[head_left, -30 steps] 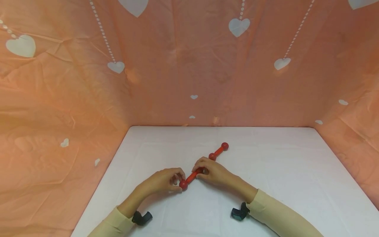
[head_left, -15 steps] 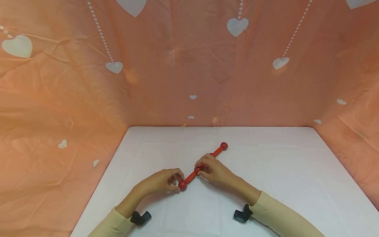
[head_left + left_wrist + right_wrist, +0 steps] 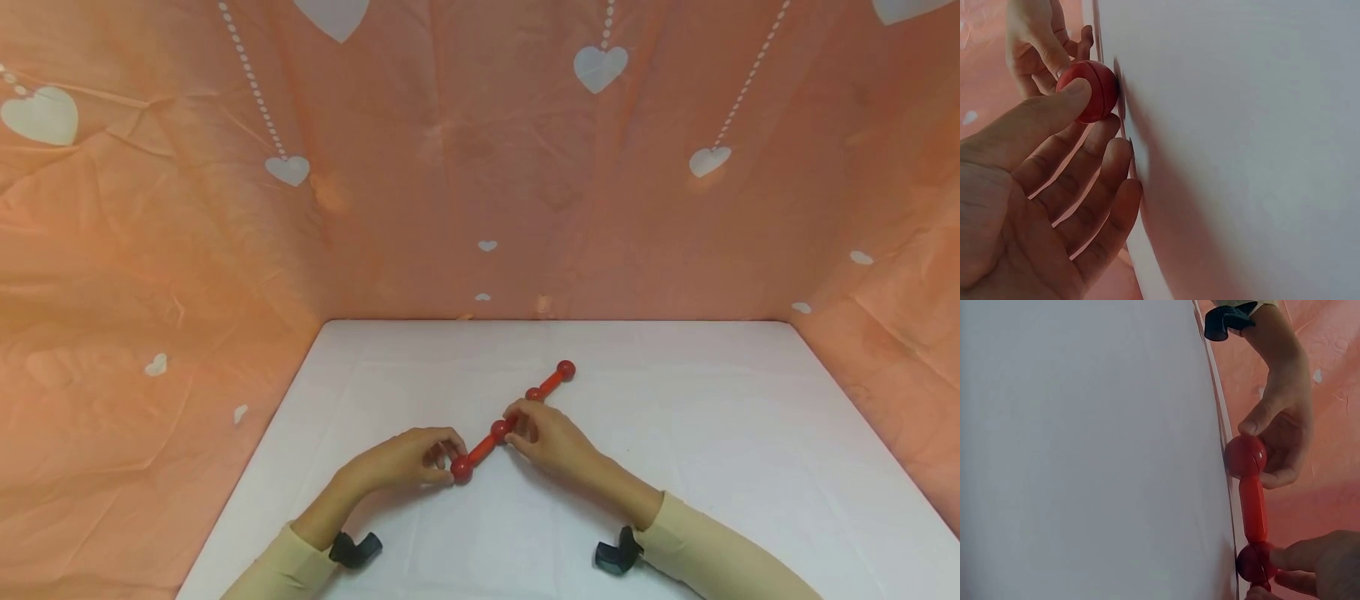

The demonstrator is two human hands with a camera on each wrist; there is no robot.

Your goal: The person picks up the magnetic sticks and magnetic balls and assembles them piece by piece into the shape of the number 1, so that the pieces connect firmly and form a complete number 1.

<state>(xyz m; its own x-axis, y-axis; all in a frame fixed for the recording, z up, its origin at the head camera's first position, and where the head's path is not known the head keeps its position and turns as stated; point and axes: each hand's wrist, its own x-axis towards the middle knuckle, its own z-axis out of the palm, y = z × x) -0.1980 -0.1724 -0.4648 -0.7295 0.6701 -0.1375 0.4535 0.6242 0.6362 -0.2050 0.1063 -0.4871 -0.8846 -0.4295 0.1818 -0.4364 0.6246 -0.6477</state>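
Note:
A red toy of balls (image 3: 566, 369) joined by short rods (image 3: 552, 383) lies diagonally on the white table, its far end up and to the right. My left hand (image 3: 412, 458) pinches the nearest ball (image 3: 1100, 90); the thumb presses one side, and the fingers spread along the tabletop in the left wrist view. My right hand (image 3: 555, 442) pinches the toy just beyond the second ball (image 3: 500, 430), hiding most of the middle rod. In the right wrist view the right thumb lies against that second ball (image 3: 1250, 562), with the first rod (image 3: 1253, 509) running to the left hand's ball.
The white table (image 3: 675, 400) is bordered by an orange cloth (image 3: 450, 183) with white hearts at the back and sides. Each sleeve cuff carries a dark wrist mount, one on the left (image 3: 356, 550) and one on the right (image 3: 618, 552).
My right hand has shifted a little to the right along the toy, from over the second ball to just past it, so that ball now shows. The left hand keeps its hold.

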